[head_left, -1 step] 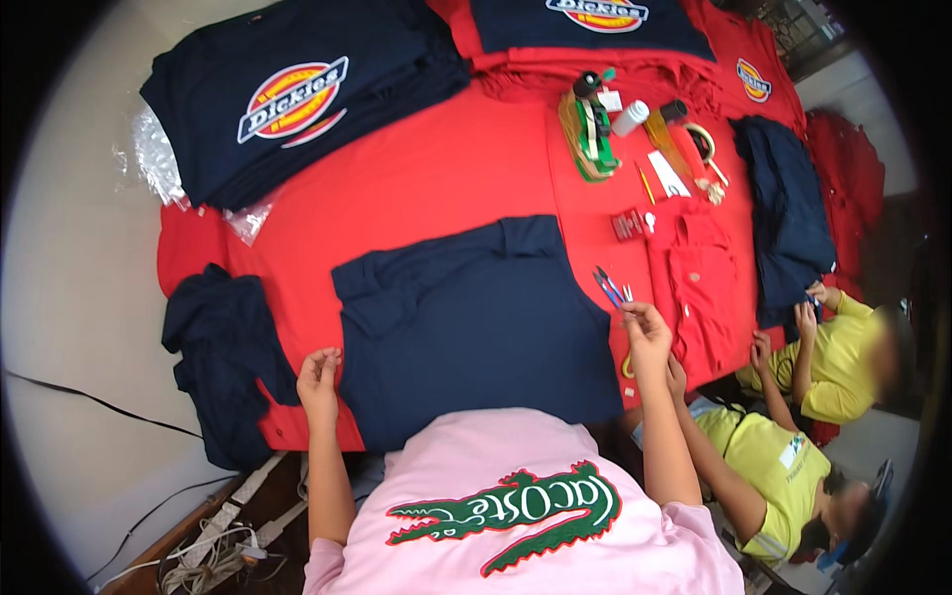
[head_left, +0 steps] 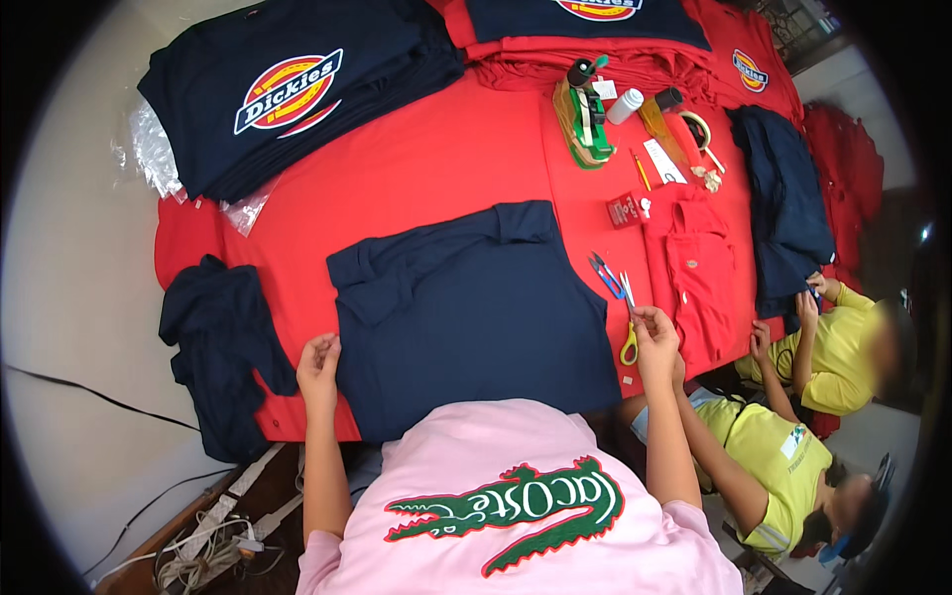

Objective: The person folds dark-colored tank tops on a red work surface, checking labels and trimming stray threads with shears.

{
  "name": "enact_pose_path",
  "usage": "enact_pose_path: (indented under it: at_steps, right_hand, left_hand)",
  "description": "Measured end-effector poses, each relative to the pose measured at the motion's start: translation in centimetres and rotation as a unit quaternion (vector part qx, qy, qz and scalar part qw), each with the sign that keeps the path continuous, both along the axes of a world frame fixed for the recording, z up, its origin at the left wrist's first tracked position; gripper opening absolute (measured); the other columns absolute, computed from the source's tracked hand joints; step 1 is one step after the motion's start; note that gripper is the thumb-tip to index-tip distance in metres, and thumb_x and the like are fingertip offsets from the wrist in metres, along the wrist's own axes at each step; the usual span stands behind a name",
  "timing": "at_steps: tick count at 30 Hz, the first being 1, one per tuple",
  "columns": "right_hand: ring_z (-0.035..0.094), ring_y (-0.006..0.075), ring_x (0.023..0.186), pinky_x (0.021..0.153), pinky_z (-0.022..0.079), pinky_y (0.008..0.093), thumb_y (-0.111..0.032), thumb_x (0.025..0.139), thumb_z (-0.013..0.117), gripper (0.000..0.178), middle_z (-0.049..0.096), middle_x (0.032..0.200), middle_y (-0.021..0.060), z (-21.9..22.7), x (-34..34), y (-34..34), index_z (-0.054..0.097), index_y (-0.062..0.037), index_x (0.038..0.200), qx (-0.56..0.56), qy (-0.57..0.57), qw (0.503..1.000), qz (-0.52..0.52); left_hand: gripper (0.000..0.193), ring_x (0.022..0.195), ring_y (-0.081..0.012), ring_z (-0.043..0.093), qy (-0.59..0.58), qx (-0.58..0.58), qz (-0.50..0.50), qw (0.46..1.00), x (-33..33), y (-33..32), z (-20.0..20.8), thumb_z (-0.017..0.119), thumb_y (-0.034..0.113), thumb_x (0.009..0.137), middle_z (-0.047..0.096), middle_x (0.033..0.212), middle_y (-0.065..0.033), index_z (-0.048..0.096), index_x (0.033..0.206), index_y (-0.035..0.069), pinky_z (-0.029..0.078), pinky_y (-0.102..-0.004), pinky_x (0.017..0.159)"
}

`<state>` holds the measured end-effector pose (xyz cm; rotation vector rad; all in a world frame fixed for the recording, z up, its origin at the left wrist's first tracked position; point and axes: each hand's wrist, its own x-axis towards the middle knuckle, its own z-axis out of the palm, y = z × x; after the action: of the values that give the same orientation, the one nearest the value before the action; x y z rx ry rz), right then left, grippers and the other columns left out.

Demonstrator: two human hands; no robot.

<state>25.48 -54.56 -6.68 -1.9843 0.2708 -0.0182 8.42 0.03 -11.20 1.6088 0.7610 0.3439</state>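
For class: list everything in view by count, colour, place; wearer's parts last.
Table: 1, red, centre
Shirt: 1, navy, before wearer
Rumpled cloth: count unclear, navy, left
Garment piles: several, navy, red, far and right
Plastic: count unclear, clear, far left
Tape dispenser: 1, green, right
Bottle: 1, white, beside dispenser
Pencil: 1, yellow, right
Card: 1, white, beside pencil
Box: 1, red, right
Snips: 1, blue, beside shirt
Scissors: 1, yellow-handled, beside snips
Small clutter: several, mixed, beyond card
Cables: several, white, black, lower left
Co-workers: 2, yellow tops, right
Own top: 1, pink, bottom
Left hand: 1, at shirt edge
Right hand: 1, by scissors
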Motion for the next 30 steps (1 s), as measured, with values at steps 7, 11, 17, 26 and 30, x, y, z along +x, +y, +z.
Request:
enact_pose_path:
  at_steps: [7,11,17,26,30]
  right_hand:
    - [0.078,0.0215,0.088,0.081,0.060,0.0329,-0.010,0.099,0.072,0.018,0.081,0.095,0.0154,-1.0,-2.4,4.2,0.080,-0.0005,0.112,-0.074,0.052,0.972,0.218]
    - [0.071,0.0276,0.128,0.109,0.054,0.0381,-0.011,0.099,0.074,0.032,0.073,0.138,0.0207,-0.4,4.0,11.7,0.077,-0.0042,0.130,0.012,0.096,0.869,0.484]
    - [0.031,0.0402,0.161,0.128,0.035,0.0443,-0.011,0.090,0.080,0.063,0.031,0.175,0.0222,3.7,14.0,14.4,0.063,-0.0130,0.150,-0.112,-0.205,0.951,0.204]
    - [0.067,0.0380,0.112,0.098,0.053,0.0462,0.000,0.093,0.071,0.027,0.069,0.112,0.0179,-0.6,3.7,5.1,0.071,-0.0020,0.120,-0.267,-0.183,0.940,0.111]
    - [0.065,0.0387,0.103,0.092,0.052,0.0499,-0.003,0.092,0.073,0.027,0.066,0.107,0.0173,-2.6,1.8,4.5,0.072,-0.0032,0.120,-0.293,-0.145,0.939,0.102]
  left_hand:
    - [0.011,0.082,-0.0223,0.071,0.094,0.333,-0.358,0.867,5.0,-3.4,3.8,0.081,0.011,0.091,0.076,0.097,-0.0111,0.079,0.095,0.000,0.055,-0.0340,0.079]
    - [0.041,0.104,-0.0175,0.075,0.057,0.170,-0.500,0.847,11.3,-3.0,3.0,0.080,0.015,0.094,0.075,0.135,-0.0183,0.075,0.133,0.003,0.059,-0.0309,0.090]
    - [0.080,0.149,-0.0363,0.052,-0.063,0.438,-0.157,0.883,20.4,-1.6,10.7,0.076,0.017,0.098,0.021,0.180,-0.0223,0.039,0.169,0.014,0.043,-0.0483,0.120]
    - [0.022,0.102,-0.0232,0.075,-0.034,0.213,-0.178,0.960,9.6,-2.4,3.1,0.071,0.006,0.099,0.078,0.112,-0.0149,0.078,0.120,0.003,0.060,-0.0349,0.092]
    - [0.036,0.100,-0.0206,0.078,0.093,0.097,-0.348,0.928,9.6,-3.1,1.9,0.071,0.004,0.098,0.081,0.115,-0.0182,0.076,0.133,0.003,0.060,-0.0305,0.086]
